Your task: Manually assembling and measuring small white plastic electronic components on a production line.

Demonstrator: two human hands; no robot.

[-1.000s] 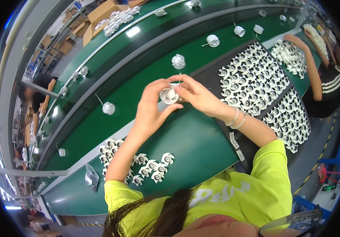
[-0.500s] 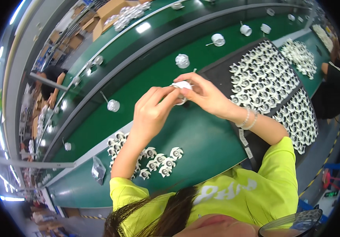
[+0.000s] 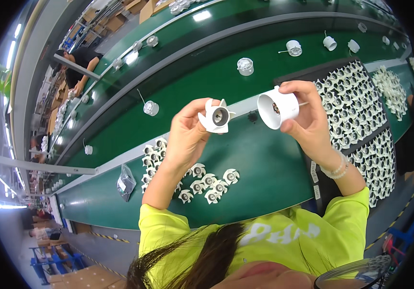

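My left hand (image 3: 190,130) is closed on a small white fan impeller (image 3: 217,116), whose curved blades surround a dark ring-shaped hub facing me. To its right, my right hand (image 3: 308,113) grips a white round fan housing (image 3: 288,107) by its side. The housing's open end points left, toward the impeller, and copper-coloured parts show inside. A gap separates the two pieces, both held above the green table. Below my left hand, several loose impellers (image 3: 210,180) lie on the table, with more (image 3: 153,153) beside my left forearm.
Black foam trays (image 3: 284,77) at right carry rows of impellers. A white pile of parts (image 3: 390,91) sits beyond them. White housings (image 3: 245,66) stand spaced along the green conveyor (image 3: 202,86). A plastic bag (image 3: 126,183) lies at left. Another person (image 3: 81,67) works across the line.
My hands, together around one white piece before, have moved apart: the left now shows an impeller, the right a housing. The view has shifted, with the table scene sitting further right.
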